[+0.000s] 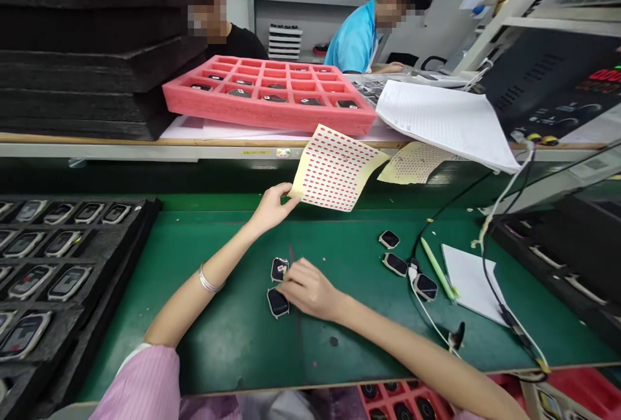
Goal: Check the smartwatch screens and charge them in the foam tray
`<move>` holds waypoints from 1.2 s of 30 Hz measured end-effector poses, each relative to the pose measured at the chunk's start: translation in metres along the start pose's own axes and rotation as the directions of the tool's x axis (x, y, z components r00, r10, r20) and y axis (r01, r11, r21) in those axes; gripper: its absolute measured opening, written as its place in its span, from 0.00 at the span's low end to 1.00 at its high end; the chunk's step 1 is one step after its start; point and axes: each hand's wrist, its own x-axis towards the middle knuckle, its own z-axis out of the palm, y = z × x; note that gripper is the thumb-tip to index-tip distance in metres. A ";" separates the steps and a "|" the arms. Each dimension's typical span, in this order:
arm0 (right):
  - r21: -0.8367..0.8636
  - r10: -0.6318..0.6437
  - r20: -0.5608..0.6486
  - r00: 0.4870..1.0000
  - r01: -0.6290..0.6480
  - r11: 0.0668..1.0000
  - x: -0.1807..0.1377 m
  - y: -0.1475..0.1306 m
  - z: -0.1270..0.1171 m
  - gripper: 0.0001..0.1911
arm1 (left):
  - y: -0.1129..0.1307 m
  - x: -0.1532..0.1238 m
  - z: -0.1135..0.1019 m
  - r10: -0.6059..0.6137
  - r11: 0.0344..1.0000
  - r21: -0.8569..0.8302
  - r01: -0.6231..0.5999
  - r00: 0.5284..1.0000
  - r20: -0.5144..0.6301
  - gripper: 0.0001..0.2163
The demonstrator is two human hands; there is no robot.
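Two hands: left (275,208) raised, pinching dotted sheet (334,171) | right (309,289) curled by watch (277,303), grip unclear

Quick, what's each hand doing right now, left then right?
Left hand: closed, pinching the sticker sheet by a corner.
Right hand: fingers curled at the lower watch; whether it grips cannot be told.

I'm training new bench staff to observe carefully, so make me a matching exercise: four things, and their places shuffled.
Things
1. yellow paper sheet with red marks
2. slim light-green pen
3. silver-coloured ring-shaped bangle
4. dark box with red digits

Places
A. around the left forearm
B. on the raised shelf, far right
C. pinched in the left hand
D. on the green tabletop

Pairs: 1-C, 2-D, 3-A, 4-B
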 end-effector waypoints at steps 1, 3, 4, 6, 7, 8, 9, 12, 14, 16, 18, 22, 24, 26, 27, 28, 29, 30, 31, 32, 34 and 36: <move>-0.014 -0.025 0.056 0.998 0.025 1.000 -0.006 -0.006 0.006 0.13 | 0.001 0.000 0.000 -0.002 1.000 -0.003 0.002 1.000 0.003 0.05; -0.046 -0.044 0.134 0.990 0.050 0.998 -0.013 -0.011 0.015 0.14 | 0.003 -0.001 -0.001 -0.004 1.000 -0.008 0.004 1.000 0.011 0.05; -0.062 -0.046 0.161 0.986 0.056 0.997 -0.015 -0.012 0.017 0.14 | 0.004 -0.001 -0.001 -0.006 1.000 -0.012 0.006 1.000 0.015 0.05; -0.087 -0.048 0.202 0.978 0.067 0.994 -0.016 -0.011 0.018 0.15 | 0.006 -0.002 -0.001 -0.009 1.000 -0.021 0.009 1.000 0.020 0.06; -0.098 -0.050 0.219 0.974 0.073 0.992 -0.016 -0.011 0.017 0.16 | 0.006 -0.002 -0.001 -0.010 1.000 -0.026 0.011 1.000 0.021 0.06; -0.108 -0.052 0.234 0.971 0.079 0.991 -0.017 -0.012 0.016 0.16 | 0.006 -0.003 -0.001 -0.011 0.999 -0.032 0.012 1.000 0.021 0.06; -0.119 -0.055 0.246 0.968 0.086 0.989 -0.017 -0.013 0.015 0.16 | 0.007 -0.003 -0.001 -0.012 0.999 -0.038 0.013 1.000 0.022 0.06; -0.149 -0.063 0.271 0.961 0.106 0.983 -0.020 -0.019 0.012 0.15 | 0.006 -0.003 -0.001 -0.012 0.998 -0.060 0.013 1.000 0.026 0.07; -0.167 -0.060 0.274 0.960 0.109 0.980 -0.021 -0.022 0.011 0.14 | 0.006 -0.003 0.000 -0.010 0.997 -0.081 0.012 0.999 0.034 0.07; -0.172 -0.047 0.265 0.963 0.095 0.980 -0.022 -0.024 0.011 0.13 | 0.006 -0.003 0.002 -0.008 0.994 -0.105 0.012 0.999 0.044 0.08; -0.159 -0.022 0.246 0.969 0.063 0.985 -0.023 -0.024 0.011 0.13 | 0.005 -0.004 0.003 -0.007 0.992 -0.123 0.013 0.999 0.053 0.08; -0.106 0.056 0.180 0.982 -0.037 0.994 -0.021 -0.019 0.011 0.15 | 0.003 -0.003 0.003 -0.011 0.990 -0.142 0.019 0.998 0.059 0.09; -0.074 0.087 0.156 0.984 -0.077 0.994 -0.020 -0.016 0.013 0.15 | 0.003 -0.003 0.003 -0.016 0.990 -0.142 0.024 0.998 0.056 0.09; -0.041 0.103 0.148 0.984 -0.098 0.994 -0.019 -0.014 0.015 0.16 | 0.002 -0.002 0.003 -0.020 0.990 -0.138 0.027 0.998 0.054 0.09; -0.027 0.108 0.149 0.983 -0.105 0.994 -0.019 -0.013 0.016 0.16 | 0.002 -0.001 0.003 -0.022 0.990 -0.135 0.029 0.998 0.055 0.09; -0.012 0.111 0.152 0.982 -0.111 0.994 -0.018 -0.013 0.017 0.17 | 0.002 -0.001 0.003 -0.022 0.991 -0.133 0.030 0.998 0.056 0.08; 0.002 0.115 0.158 0.981 -0.117 0.993 -0.018 -0.012 0.017 0.17 | 0.002 -0.001 0.002 -0.023 0.991 -0.130 0.030 0.998 0.057 0.08; 0.018 0.120 0.168 0.978 -0.125 0.992 -0.017 -0.012 0.017 0.17 | 0.002 0.000 0.002 -0.023 0.991 -0.128 0.030 0.998 0.057 0.08; 0.036 0.126 0.180 0.976 -0.135 0.990 -0.016 -0.012 0.017 0.17 | 0.002 0.000 0.002 -0.022 0.992 -0.125 0.029 0.998 0.057 0.07; 0.056 0.133 0.196 0.972 -0.146 0.988 -0.014 -0.012 0.016 0.16 | 0.002 0.000 0.001 -0.022 0.992 -0.121 0.028 0.998 0.055 0.07; 0.100 0.151 0.231 0.961 -0.178 0.979 -0.010 -0.011 0.014 0.15 | 0.003 0.000 0.001 -0.020 0.993 -0.113 0.026 0.998 0.053 0.06; 0.145 0.169 0.265 0.949 -0.213 0.966 -0.006 -0.010 0.011 0.15 | 0.004 0.000 0.000 -0.021 0.994 -0.107 0.026 0.998 0.052 0.06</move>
